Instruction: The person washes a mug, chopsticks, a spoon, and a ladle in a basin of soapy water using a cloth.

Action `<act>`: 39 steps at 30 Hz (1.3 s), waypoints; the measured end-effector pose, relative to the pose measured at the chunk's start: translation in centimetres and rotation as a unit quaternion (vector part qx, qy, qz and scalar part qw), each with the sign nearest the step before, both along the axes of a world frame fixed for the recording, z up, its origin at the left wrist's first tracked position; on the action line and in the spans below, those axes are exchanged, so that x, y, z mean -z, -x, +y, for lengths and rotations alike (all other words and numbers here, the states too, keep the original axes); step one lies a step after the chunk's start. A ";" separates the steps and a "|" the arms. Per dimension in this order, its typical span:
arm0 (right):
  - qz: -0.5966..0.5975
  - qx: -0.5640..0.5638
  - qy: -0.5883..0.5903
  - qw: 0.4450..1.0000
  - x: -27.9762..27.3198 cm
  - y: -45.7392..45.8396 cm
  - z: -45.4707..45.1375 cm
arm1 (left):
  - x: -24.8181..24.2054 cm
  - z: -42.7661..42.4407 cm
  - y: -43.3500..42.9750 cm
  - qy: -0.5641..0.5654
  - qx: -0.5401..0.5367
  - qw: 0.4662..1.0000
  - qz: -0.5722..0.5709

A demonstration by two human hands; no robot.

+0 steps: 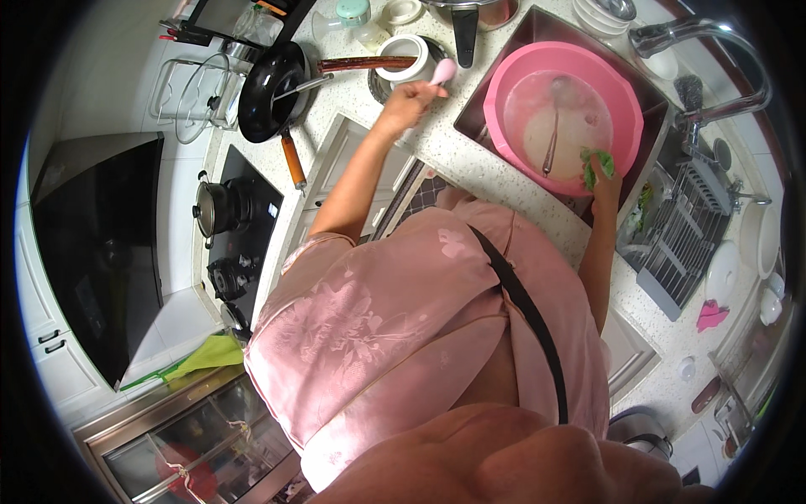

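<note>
My left hand (406, 108) grips a small pink spoon (444, 70), its rounded end pointing up beside a white pot (390, 51). Dark reddish chopsticks (359, 63) lie across that pot's mouth. At the near right rim of a pink plastic basin (497, 113), my right hand (606, 189) holds a crumpled green piece (598, 165), which could be cloth or a scrubber. Cloudy water fills the lower part of the basin, which sits in a steel sink (469, 114). A metal spoon or ladle (552, 145) rests in the water, its bowl end partly submerged.
A chrome faucet (755, 69) arches at the sink's right. Left of the pot stands a black wok (267, 101) with a wooden handle jutting out. A pressure cooker (466, 31) and stacked bowls (604, 16) line the back. A dish rack (683, 220) lies right.
</note>
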State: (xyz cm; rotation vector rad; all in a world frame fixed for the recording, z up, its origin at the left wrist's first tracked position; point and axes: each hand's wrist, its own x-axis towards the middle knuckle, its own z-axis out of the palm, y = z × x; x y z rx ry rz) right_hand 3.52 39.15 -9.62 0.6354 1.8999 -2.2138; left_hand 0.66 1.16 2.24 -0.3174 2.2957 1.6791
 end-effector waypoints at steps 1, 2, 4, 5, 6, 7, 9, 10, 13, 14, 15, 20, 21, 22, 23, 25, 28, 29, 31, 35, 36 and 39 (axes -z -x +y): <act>-0.001 -0.001 0.012 1.000 0.0 -0.1 0.0 | 0.3 -1.3 -0.2 0.071 0.006 0.997 0.028; 0.000 -0.008 0.014 1.000 -0.3 0.1 -0.4 | 3.9 -4.6 -0.1 0.143 0.017 0.977 0.160; -0.032 -0.009 0.013 0.999 -0.6 0.0 -0.8 | 3.0 -6.2 -0.3 0.322 0.056 0.941 0.087; -0.035 -0.007 0.013 0.999 -0.5 -0.1 -0.9 | 2.8 -6.4 -0.3 0.413 0.070 0.906 0.061; -0.039 -0.016 0.004 0.999 -0.5 0.0 -1.2 | 3.1 -6.9 -0.4 0.414 0.068 0.906 0.060; -0.043 -0.023 -0.006 0.999 -0.5 0.0 -1.4 | 3.8 -7.6 -0.4 0.442 0.054 0.893 0.067; -0.034 -0.025 0.000 0.999 -0.2 0.1 -1.6 | 4.4 -8.0 -0.3 0.470 0.041 0.878 0.074; -0.025 -0.025 0.004 0.999 -0.2 0.0 -1.7 | 4.4 -7.9 -0.2 0.481 0.035 0.873 0.078; -0.022 -0.015 0.005 1.000 -0.7 -0.5 -1.0 | 4.1 -7.0 -0.1 0.541 0.033 0.826 0.154; -0.025 -0.009 0.004 1.000 -0.7 -0.6 -0.9 | 4.0 -6.6 -0.2 0.585 0.032 0.779 0.225; 0.006 -0.004 0.016 1.000 -0.5 -0.7 -0.5 | 3.1 -5.8 -0.1 0.581 0.053 0.779 0.229; 0.025 0.065 0.005 0.998 1.0 -0.3 0.6 | 2.0 0.7 0.4 0.348 0.036 0.883 0.314; 0.004 0.055 0.005 0.998 0.6 -0.1 0.8 | 2.8 2.6 0.5 0.338 0.047 0.886 0.313; -0.005 0.062 0.011 0.998 0.0 0.0 0.6 | 3.8 4.4 1.0 0.263 0.079 0.927 0.256; -0.012 0.070 0.018 0.997 -0.4 0.1 0.7 | 4.9 6.3 1.5 0.185 0.111 0.956 0.197; -0.006 0.085 0.020 0.996 0.0 -0.1 1.1 | 9.1 10.1 2.9 0.127 0.186 0.962 0.155; -0.003 0.099 0.025 0.995 0.0 0.0 0.7 | 15.7 15.2 4.3 0.090 0.226 0.970 0.003; -0.007 0.097 0.024 0.995 -0.1 0.0 0.7 | 16.9 17.0 4.6 0.165 0.240 0.957 -0.007; 0.001 0.095 0.021 0.995 0.2 0.4 0.2 | 21.3 19.2 5.2 0.067 0.155 0.976 -0.135; 0.001 0.133 0.022 0.991 0.7 -0.5 0.8 | 21.3 22.0 6.2 -0.215 0.008 0.850 -0.480; -0.006 0.123 0.038 0.992 0.2 -0.5 0.8 | 21.4 21.4 6.5 -0.216 0.005 0.852 -0.477; -0.006 0.116 0.037 0.993 -0.4 -0.3 1.0 | 20.8 19.3 7.5 -0.290 -0.026 0.870 -0.399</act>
